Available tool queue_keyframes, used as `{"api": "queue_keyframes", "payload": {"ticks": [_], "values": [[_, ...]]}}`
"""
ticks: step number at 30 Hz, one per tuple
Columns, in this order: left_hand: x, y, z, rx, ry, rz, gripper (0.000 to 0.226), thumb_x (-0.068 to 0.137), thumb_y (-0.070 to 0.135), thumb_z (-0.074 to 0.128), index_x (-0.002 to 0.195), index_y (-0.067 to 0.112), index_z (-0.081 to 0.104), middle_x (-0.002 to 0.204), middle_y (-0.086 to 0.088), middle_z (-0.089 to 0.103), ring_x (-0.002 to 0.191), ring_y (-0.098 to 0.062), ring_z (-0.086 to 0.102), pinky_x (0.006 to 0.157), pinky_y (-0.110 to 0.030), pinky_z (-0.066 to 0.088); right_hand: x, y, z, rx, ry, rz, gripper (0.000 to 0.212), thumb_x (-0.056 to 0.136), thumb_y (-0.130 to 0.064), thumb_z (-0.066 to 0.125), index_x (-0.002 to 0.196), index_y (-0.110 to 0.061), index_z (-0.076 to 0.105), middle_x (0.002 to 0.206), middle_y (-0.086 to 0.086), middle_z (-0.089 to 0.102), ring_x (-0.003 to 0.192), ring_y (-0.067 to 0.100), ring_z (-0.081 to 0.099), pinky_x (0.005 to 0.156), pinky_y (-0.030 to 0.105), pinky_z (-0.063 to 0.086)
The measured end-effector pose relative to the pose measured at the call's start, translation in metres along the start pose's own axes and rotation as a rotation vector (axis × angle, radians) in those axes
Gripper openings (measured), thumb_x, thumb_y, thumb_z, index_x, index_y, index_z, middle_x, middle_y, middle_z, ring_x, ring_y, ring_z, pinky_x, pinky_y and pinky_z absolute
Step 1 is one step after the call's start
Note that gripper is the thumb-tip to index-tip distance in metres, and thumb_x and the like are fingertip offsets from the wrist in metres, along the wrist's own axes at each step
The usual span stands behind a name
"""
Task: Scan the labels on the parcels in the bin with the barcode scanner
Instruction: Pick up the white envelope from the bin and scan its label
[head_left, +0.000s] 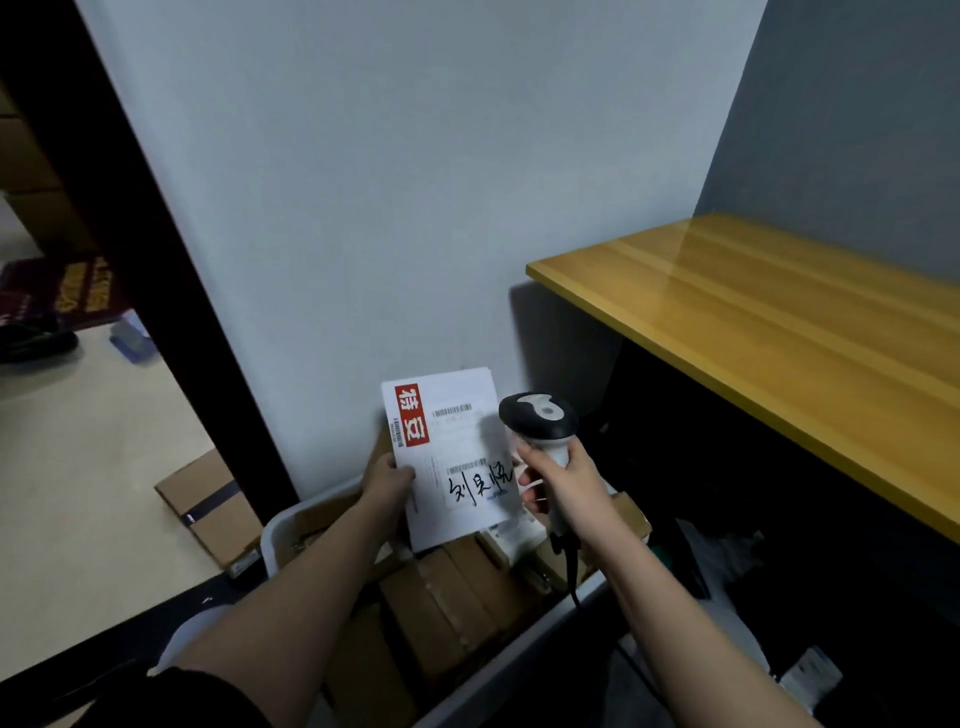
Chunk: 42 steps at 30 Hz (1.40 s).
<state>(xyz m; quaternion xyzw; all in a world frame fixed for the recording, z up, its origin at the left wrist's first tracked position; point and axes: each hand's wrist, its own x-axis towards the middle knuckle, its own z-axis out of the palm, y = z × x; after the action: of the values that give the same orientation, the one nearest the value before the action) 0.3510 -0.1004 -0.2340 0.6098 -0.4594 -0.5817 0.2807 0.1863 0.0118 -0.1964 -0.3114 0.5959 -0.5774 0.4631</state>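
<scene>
My left hand (388, 480) holds a flat white parcel (452, 457) upright above the bin, gripping its left edge. Its label faces me, with a red block, barcodes and black handwriting. My right hand (563, 486) grips the handle of a black and white barcode scanner (540, 418). The scanner head sits just right of the parcel, level with its upper barcode, and its cable hangs down into the bin. The white bin (275, 540) below holds several brown cardboard parcels (441, 603).
A wooden table (779, 332) stands at the right, with dark clutter underneath. A grey wall rises behind the bin. A flat cardboard box (213, 504) lies on the floor at the left, next to a dark door frame (171, 291).
</scene>
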Motion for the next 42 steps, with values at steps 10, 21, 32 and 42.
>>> {"api": "queue_keyframes", "payload": {"ticks": [10,21,32,42], "values": [[0.016,0.054,0.012,-0.082,-0.099,0.154,0.043,0.093,-0.009,0.031,0.130,0.001,0.051,0.135,-0.020,0.057,0.115,-0.037,0.059,0.092,-0.043,0.049,0.011,-0.031,-0.003,-0.047,0.156,-0.178,0.010,0.085,-0.013,0.066,0.087,-0.014,0.057,0.054,0.002,0.049,0.039,0.011,0.040,0.040,0.024,0.032],[0.020,0.076,0.021,-0.101,-0.122,0.195,0.041,0.094,-0.007,0.032,0.130,0.003,0.050,0.136,-0.019,0.056,0.114,-0.034,0.058,0.095,-0.044,0.048,0.011,-0.042,-0.002,-0.104,0.194,-0.185,0.018,0.084,-0.011,0.064,0.071,-0.013,0.053,0.052,0.002,0.048,0.041,0.011,0.042,0.040,0.021,0.035],[0.016,0.078,0.021,-0.131,-0.101,0.181,0.040,0.096,-0.005,0.033,0.133,0.003,0.048,0.137,-0.018,0.056,0.121,-0.036,0.056,0.092,-0.044,0.048,0.008,-0.041,-0.001,-0.136,0.218,-0.173,0.019,0.084,-0.010,0.062,0.070,-0.012,0.051,0.051,0.003,0.046,0.040,0.012,0.041,0.039,0.021,0.035],[0.012,0.080,0.019,-0.114,-0.095,0.186,0.039,0.097,-0.005,0.033,0.132,0.002,0.049,0.138,-0.018,0.055,0.123,-0.037,0.055,0.095,-0.045,0.048,0.010,-0.039,-0.001,-0.142,0.233,-0.161,0.013,0.083,-0.008,0.060,0.073,-0.007,0.053,0.052,0.005,0.045,0.041,0.013,0.039,0.039,0.021,0.033]]}}
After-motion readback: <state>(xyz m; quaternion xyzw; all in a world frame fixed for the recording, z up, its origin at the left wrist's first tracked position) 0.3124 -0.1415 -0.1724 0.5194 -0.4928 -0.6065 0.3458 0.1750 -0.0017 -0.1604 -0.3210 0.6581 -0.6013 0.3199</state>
